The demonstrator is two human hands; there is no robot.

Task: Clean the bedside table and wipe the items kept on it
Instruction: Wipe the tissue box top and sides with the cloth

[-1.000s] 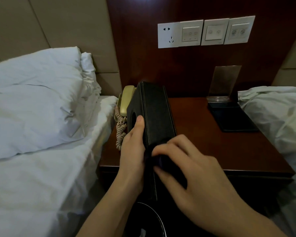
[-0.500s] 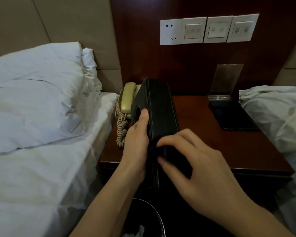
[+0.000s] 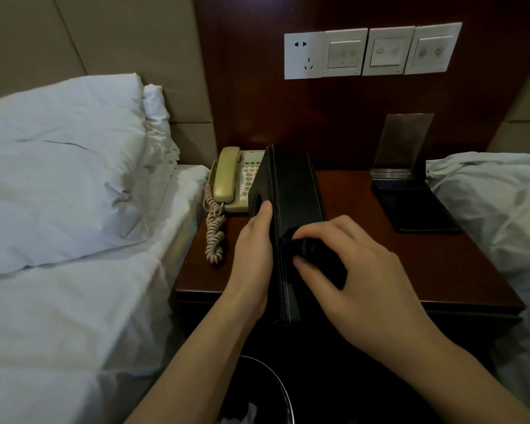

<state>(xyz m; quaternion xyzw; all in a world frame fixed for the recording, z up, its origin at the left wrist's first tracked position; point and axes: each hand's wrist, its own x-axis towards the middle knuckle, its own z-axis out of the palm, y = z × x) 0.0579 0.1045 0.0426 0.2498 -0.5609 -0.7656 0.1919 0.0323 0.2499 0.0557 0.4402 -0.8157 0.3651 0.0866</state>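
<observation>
A black leather tissue box (image 3: 291, 191) with white stitching is tipped on its side over the front of the dark wooden bedside table (image 3: 416, 264). My left hand (image 3: 253, 258) grips its left face, thumb beside the oval opening. My right hand (image 3: 349, 261) holds a dark bunched cloth (image 3: 306, 249) pressed on the box's upward face. A cream telephone (image 3: 236, 179) with a coiled cord (image 3: 213, 237) sits at the table's back left. A black tray (image 3: 416, 206) and a clear card stand (image 3: 404, 142) sit at the back right.
White pillows (image 3: 58, 166) and a bed (image 3: 68, 332) lie to the left, another white duvet (image 3: 502, 215) to the right. A wall panel holds a socket and switches (image 3: 371, 52). A black waste bin (image 3: 257, 396) stands on the floor below the table front.
The cloth in my right hand has slid a little farther up the box's upward face. My left hand keeps its grip on the box.
</observation>
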